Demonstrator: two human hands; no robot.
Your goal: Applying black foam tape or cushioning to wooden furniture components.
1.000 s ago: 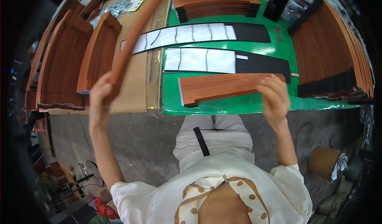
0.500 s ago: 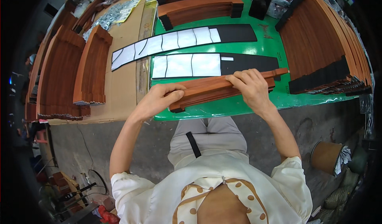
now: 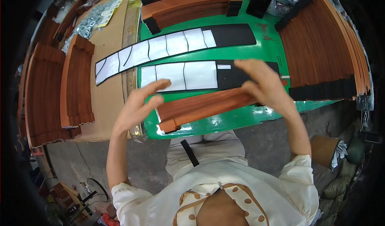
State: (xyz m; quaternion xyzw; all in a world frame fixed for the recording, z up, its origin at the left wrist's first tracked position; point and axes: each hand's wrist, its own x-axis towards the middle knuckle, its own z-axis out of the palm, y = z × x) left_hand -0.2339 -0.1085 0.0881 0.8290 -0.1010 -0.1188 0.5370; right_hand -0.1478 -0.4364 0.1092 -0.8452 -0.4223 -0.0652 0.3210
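A reddish-brown wooden slat piece [image 3: 206, 108] lies flat at the front of the green table top [image 3: 192, 127], a notched step at its left end. My left hand [image 3: 138, 107] hovers beyond that end with thumb and fingers apart, holding nothing. Above the right end is my right hand [image 3: 266, 83], fingers spread and slightly blurred; it hides that end, so contact there is unclear. Just behind the slat is a black strip [image 3: 236, 74] partly covered with white backing paper [image 3: 196, 75]. A longer, curved black strip [image 3: 234, 35] with similar white pieces lies farther back.
Stacked wooden slats with black ends [image 3: 317, 45] rise at the right. More slats stand on edge at the left [image 3: 78, 81], on brown cardboard [image 3: 108, 101]. At the back are curved wooden pieces [image 3: 192, 5], a dark tablet-like panel [image 3: 260, 3] and loose metal hardware [image 3: 86, 29].
Both hands have let go of the wood they were gripping and moved apart, fingers opening. The slat now rests broad face up on the green surface. The whole view has shifted slightly.
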